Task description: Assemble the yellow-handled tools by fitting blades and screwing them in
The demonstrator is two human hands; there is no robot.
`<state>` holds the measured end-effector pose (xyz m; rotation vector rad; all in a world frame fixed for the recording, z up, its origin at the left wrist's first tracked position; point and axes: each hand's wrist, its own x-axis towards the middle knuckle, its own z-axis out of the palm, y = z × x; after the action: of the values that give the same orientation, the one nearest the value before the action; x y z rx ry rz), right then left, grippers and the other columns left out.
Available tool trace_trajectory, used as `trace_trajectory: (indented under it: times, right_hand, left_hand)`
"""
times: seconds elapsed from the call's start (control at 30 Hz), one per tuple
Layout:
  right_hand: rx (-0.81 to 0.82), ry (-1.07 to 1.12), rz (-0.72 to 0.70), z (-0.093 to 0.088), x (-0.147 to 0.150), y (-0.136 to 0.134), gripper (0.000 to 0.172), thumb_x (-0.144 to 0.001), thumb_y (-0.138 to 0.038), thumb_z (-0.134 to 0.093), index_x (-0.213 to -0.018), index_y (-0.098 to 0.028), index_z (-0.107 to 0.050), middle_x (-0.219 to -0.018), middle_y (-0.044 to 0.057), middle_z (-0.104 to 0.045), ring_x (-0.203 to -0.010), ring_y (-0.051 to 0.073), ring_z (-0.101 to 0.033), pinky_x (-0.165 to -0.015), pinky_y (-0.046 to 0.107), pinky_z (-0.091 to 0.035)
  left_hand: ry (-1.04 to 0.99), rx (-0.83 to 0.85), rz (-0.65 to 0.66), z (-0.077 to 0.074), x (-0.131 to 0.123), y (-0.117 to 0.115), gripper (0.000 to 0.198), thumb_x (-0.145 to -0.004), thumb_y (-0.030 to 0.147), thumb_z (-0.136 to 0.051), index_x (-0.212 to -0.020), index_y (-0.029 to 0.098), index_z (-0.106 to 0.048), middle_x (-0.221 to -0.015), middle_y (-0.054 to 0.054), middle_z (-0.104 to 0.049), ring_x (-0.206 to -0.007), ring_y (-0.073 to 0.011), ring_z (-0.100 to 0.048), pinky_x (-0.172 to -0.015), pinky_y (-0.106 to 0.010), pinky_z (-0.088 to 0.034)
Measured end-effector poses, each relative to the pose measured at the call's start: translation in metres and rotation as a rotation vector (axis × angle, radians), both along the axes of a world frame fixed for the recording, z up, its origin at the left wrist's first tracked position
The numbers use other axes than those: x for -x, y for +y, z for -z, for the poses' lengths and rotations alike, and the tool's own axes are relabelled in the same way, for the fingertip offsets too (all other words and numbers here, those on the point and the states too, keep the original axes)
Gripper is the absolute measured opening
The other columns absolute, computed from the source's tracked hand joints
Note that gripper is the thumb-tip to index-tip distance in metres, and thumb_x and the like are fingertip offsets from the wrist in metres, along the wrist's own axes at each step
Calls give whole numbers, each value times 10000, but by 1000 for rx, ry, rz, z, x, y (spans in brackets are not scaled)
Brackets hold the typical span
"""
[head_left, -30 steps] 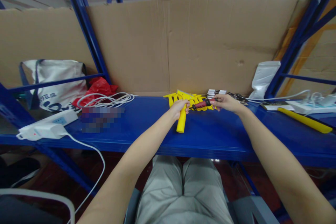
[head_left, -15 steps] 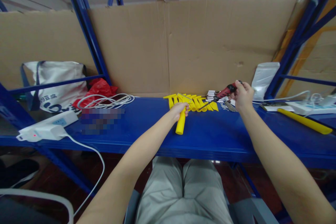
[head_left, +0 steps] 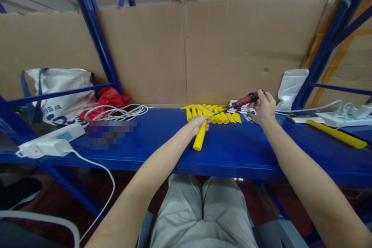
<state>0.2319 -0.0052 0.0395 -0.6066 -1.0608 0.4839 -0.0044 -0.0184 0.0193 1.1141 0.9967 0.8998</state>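
Note:
My left hand (head_left: 198,124) is closed around a yellow tube-handled piece (head_left: 199,142), whose round end points down toward the shelf's front edge. Its upper part is hidden by my fingers. My right hand (head_left: 265,107) grips a screwdriver (head_left: 244,100) with a red and black handle, held by the butt end. The thin shaft slants down to the left, its tip close to the top of the piece in my left hand; I cannot tell if they touch. Behind my left hand lies a row of several similar yellow pieces (head_left: 223,118) on the blue shelf (head_left: 162,135).
Cardboard (head_left: 226,50) stands along the back. To the left are a coiled white cable (head_left: 128,112), a red plastic bag (head_left: 109,99), a cloth bag (head_left: 64,91) and a power strip (head_left: 55,139). To the right lie a long yellow object (head_left: 337,133) and a white pouch (head_left: 292,87).
My right hand has moved slightly left, bringing the screwdriver's tip left to the top of the yellow piece. My left hand stays almost in place, the piece tilting a little.

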Motion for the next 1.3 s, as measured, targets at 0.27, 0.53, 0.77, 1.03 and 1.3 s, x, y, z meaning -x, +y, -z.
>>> trace_trajectory:
  times: [0.27,0.53,0.77,1.03,1.3]
  right_hand:
    - [7,-10,1,1,0,-1,533,-569,-628,-747,-677,-252,-386,-477,-101,-361,-384,105,-443,-397,270,-411]
    - [2,-35,22,4,-3,4,503,-612,-638,-713,-713,-251,-407,-523,-83,-425,-404,110,-464,-401,270,-416]
    - [-4,-48,58,6,0,5,489,-640,-651,-686,-760,-245,-443,-583,-63,-497,-427,116,-483,-439,302,-466]
    - [-9,-64,110,4,8,1,494,-649,-665,-672,-761,-243,-442,-580,-65,-509,-398,99,-451,-410,288,-451]
    - [3,-178,9,-2,15,-14,397,-656,-517,-741,-774,-243,-479,-649,-51,-557,-404,82,-492,-392,244,-428]
  left_hand:
    - [0,-2,21,0,-1,0,222,-806,18,-411,-664,188,-415,-462,63,-383,-357,-47,-299,-396,-196,-232]
    - [-8,-4,30,-1,-1,-3,246,-823,26,-409,-635,184,-401,-457,66,-382,-344,-33,-301,-391,-187,-225]
    - [6,4,30,-2,0,-2,232,-810,21,-412,-648,187,-411,-458,64,-387,-351,-38,-311,-388,-187,-238]
    - [43,-13,-14,0,0,-1,197,-806,40,-470,-683,191,-436,-471,75,-389,-352,-38,-301,-385,-189,-241]
    - [27,10,-66,-1,2,0,210,-790,9,-440,-681,188,-420,-437,78,-385,-330,-45,-310,-366,-174,-249]
